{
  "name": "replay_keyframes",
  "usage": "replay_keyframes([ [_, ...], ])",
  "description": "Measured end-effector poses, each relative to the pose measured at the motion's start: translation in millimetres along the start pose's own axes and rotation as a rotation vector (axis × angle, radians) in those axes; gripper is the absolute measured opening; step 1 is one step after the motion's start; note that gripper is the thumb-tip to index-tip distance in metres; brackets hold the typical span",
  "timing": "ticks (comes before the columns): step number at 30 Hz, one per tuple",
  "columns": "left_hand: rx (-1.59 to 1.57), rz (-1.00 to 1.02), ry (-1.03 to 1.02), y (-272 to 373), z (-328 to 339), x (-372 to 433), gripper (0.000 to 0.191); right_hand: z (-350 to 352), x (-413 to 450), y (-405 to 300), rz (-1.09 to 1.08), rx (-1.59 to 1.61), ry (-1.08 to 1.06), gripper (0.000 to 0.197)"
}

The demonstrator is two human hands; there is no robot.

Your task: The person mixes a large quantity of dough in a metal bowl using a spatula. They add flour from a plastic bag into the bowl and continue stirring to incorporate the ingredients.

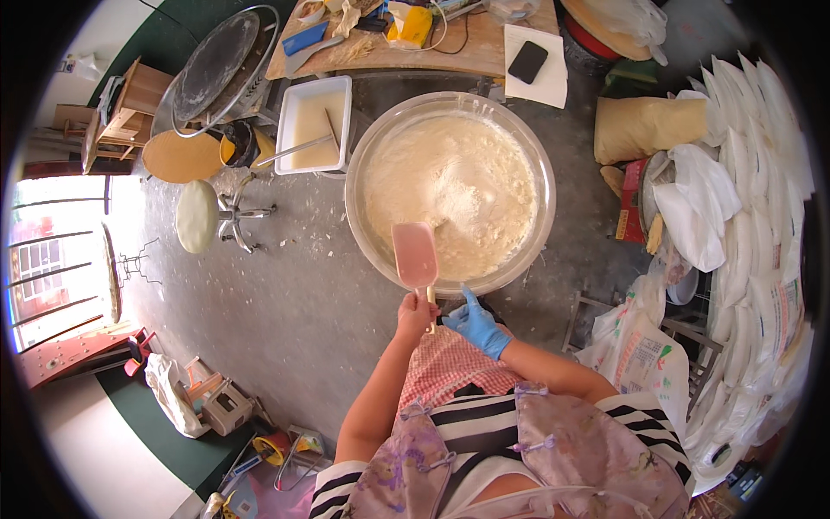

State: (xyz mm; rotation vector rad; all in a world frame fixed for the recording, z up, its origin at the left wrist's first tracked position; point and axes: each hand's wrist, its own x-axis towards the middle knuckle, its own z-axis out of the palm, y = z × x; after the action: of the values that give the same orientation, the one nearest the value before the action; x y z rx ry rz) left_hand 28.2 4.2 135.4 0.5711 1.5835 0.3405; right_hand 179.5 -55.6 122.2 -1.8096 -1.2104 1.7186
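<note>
A wide round metal bowl [355, 214] stands before me, holding a wet, lumpy flour mixture [402, 156] with a heap of dry flour [457, 201] near its middle. My bare left hand [417, 316] grips a pink plastic scoop [415, 255], whose blade lies over the near rim and the mixture. A pale handle [431, 318] shows beside those fingers; I cannot tell whether it belongs to the scoop. In a blue glove, my right hand [478, 325] is just below the near rim, index finger extended towards it, with nothing visible in its grasp.
A white tub [282, 130] of pale liquid stands left of the bowl, a rod across it. Beyond is a wooden table [363, 60] with a phone [528, 62] on paper. A wheeled stool [197, 217] is at left; stacked white sacks [746, 259] line the right.
</note>
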Motion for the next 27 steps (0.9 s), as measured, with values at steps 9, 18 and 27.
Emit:
replay_keyframes([
  [9,0.241,0.466,0.385,-33,-74,72,0.018,82,64,-4,0.312,-0.482,0.06,0.103],
  [18,0.447,0.549,0.45,-20,-104,112,0.02,-44,100,7,0.143,-0.443,0.284,0.054],
  [27,0.267,0.418,0.367,-44,-88,138,0.019,-135,123,-24,0.033,-0.488,0.42,0.04],
])
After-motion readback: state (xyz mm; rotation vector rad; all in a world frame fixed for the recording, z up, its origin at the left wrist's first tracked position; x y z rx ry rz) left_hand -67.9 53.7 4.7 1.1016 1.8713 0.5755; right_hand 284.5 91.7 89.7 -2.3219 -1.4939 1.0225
